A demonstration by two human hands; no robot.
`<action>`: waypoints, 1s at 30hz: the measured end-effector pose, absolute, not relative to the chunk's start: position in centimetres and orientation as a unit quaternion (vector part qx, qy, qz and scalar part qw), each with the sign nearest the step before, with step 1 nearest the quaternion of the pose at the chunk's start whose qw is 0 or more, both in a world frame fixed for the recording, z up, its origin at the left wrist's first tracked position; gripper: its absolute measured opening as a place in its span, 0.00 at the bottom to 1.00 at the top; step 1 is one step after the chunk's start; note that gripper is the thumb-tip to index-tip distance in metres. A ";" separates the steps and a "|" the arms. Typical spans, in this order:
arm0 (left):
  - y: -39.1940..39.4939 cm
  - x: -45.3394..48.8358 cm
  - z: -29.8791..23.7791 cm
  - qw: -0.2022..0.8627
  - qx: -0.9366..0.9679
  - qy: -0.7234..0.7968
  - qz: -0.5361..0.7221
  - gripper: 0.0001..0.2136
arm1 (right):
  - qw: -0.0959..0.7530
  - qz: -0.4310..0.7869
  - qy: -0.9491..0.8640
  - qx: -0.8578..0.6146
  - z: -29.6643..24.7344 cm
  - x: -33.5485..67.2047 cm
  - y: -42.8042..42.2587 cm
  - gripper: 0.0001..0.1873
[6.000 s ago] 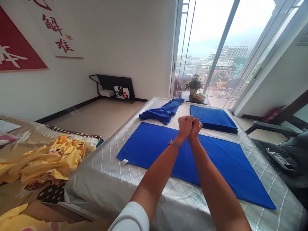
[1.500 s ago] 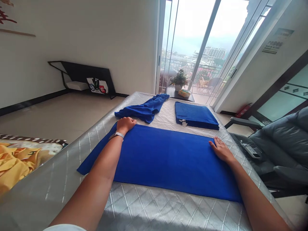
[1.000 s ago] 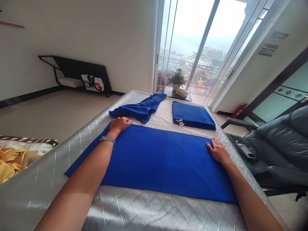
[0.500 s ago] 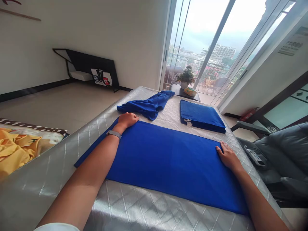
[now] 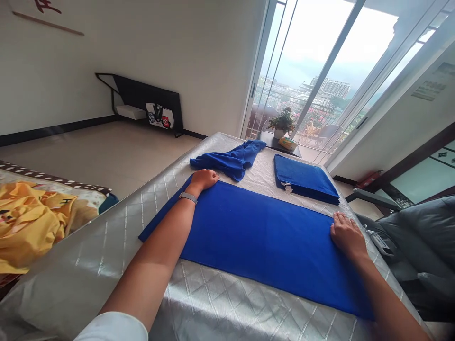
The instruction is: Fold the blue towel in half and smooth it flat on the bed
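Observation:
A long blue folded cloth (image 5: 263,241) lies flat across the quilted silver table cover (image 5: 249,293). At its far left corner my left hand (image 5: 205,179) is closed, the curled fingers on the cloth's edge and their tips hidden. My right hand (image 5: 348,234) rests palm down on the far right corner, fingers stretched out. Beyond my left hand lies a crumpled blue cloth (image 5: 232,160). A neat stack of folded blue cloths (image 5: 305,179) with white tags sits at the far right of the cover.
Yellow cloth (image 5: 31,222) is heaped on a lower surface to the left. A dark leather chair (image 5: 423,237) stands close on the right. Past the far end, a small table holds a potted plant (image 5: 282,122) before the sliding glass door.
The view has shifted, so the things appear further right. My right hand's fingers lie closer together at the cloth's corner. My left hand stays at its corner.

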State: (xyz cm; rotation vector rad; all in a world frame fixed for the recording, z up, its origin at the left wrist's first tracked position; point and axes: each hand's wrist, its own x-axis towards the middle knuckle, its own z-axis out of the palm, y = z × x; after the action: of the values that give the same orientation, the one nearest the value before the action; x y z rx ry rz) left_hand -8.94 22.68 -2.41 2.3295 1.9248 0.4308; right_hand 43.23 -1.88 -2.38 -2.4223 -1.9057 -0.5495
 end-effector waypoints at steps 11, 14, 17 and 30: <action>22.3 -8.8 -1.9 0.048 0.770 0.623 0.129 0.19 | 0.065 0.005 -0.734 -0.676 -0.9 21.8 2.0 0.32; 22.3 -8.7 -1.8 0.043 0.771 0.622 0.125 0.19 | 0.062 0.029 -0.726 -0.684 -1.6 19.5 3.2 0.33; 22.4 -8.7 -2.0 0.041 0.769 0.626 0.125 0.19 | 0.058 0.038 -0.718 -0.693 -2.1 19.1 3.6 0.34; 23.0 -8.9 -2.5 0.038 0.767 0.629 0.124 0.19 | 0.027 0.043 -0.681 -0.731 -2.6 24.6 3.1 0.38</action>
State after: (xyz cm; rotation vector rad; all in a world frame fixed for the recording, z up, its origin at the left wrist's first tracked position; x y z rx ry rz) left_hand -8.92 22.95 -2.50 2.3516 1.9283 0.3795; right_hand 24.57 3.08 -2.61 -2.2578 -2.1030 0.1316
